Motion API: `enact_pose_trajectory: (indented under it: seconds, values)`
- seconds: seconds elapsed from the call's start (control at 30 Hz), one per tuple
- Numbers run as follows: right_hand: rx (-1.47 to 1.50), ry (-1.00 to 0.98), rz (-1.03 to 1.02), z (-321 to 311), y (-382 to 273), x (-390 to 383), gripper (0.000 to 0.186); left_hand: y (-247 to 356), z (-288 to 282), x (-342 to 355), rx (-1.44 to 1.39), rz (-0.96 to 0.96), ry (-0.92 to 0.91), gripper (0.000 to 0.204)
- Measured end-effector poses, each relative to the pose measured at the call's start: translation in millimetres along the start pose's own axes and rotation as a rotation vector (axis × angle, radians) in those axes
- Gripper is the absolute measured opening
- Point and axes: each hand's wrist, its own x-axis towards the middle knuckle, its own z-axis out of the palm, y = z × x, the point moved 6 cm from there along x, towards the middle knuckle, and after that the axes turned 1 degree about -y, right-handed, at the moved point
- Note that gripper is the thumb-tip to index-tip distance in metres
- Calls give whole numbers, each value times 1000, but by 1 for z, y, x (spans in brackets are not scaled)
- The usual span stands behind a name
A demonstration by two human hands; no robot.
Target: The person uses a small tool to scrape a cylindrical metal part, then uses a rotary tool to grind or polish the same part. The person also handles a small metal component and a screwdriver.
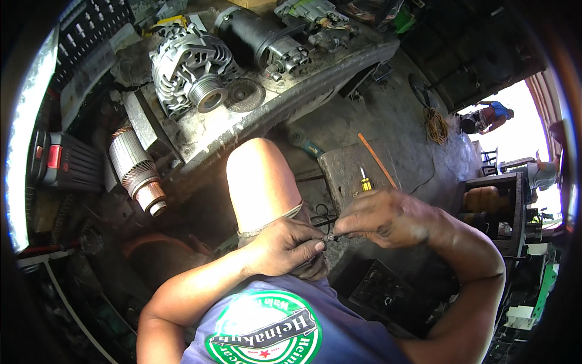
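Above my lap, both hands meet at the fingertips. My left hand (286,246) is closed, thumb pressed against bent fingers. Opposite it, my right hand (388,219) is also closed in a pinch. Between them sits a small dark part (330,236), too small and covered to name. Just beyond my right hand lies a screwdriver with a yellow handle (366,184), on a worn dark block (339,176). An orange hacksaw-blade-like strip (377,161) rests across the same block.
A workbench (236,130) ahead bears an alternator (182,67) and a black starter motor (248,33). At left stands a copper-ended armature (138,173). A teal angle grinder (308,145) and a coiled orange cord (435,125) lie on the floor. People are far right.
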Motion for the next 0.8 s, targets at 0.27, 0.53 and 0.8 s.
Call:
enact_pose_trajectory:
  seconds: [0.27,0.53,0.8]
  values:
    - [154,-2,285,7,5,-5,21,-5,0,-3,122,15,64,24]
    - [260,6,535,11,8,-7,20,9,3,0,169,-81,149,28]
    - [94,78,184,16,9,-20,27,23,1,6,90,-79,17,26]
